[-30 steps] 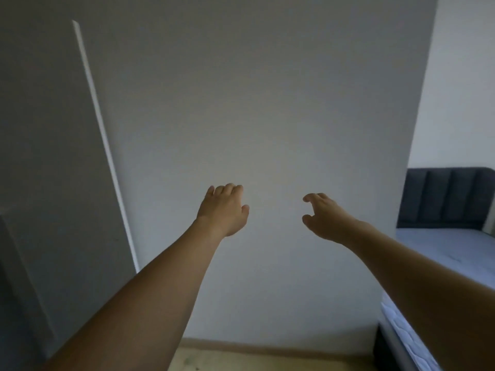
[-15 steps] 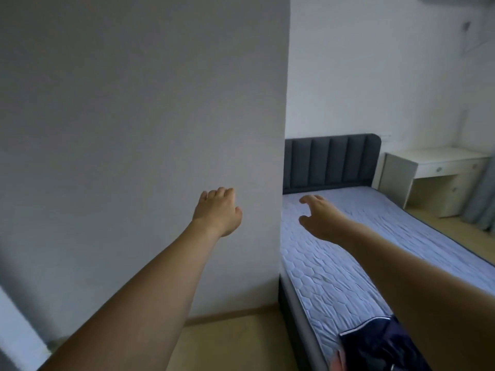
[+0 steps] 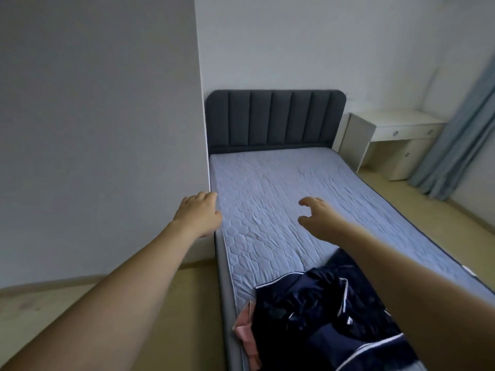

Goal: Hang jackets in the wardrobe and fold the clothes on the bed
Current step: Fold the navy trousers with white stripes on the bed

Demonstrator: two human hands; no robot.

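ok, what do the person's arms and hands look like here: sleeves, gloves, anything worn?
Both arms are bare along all that shows: no sleeves in view, no gloves. The left hand and right hand carry no visible rings, and no watch or band shows at either wrist. No markings or tape on either forearm.

A bed [image 3: 281, 199] with a pale quilted cover carries crumpled dark navy clothes [image 3: 321, 317] and a pink garment [image 3: 245, 328] at its near left edge.

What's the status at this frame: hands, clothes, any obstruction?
Left hand and right hand both empty, fingers loose, out over the bed. Dark navy garment lies crumpled, unfolded, pink cloth beside it. Nothing blocking.
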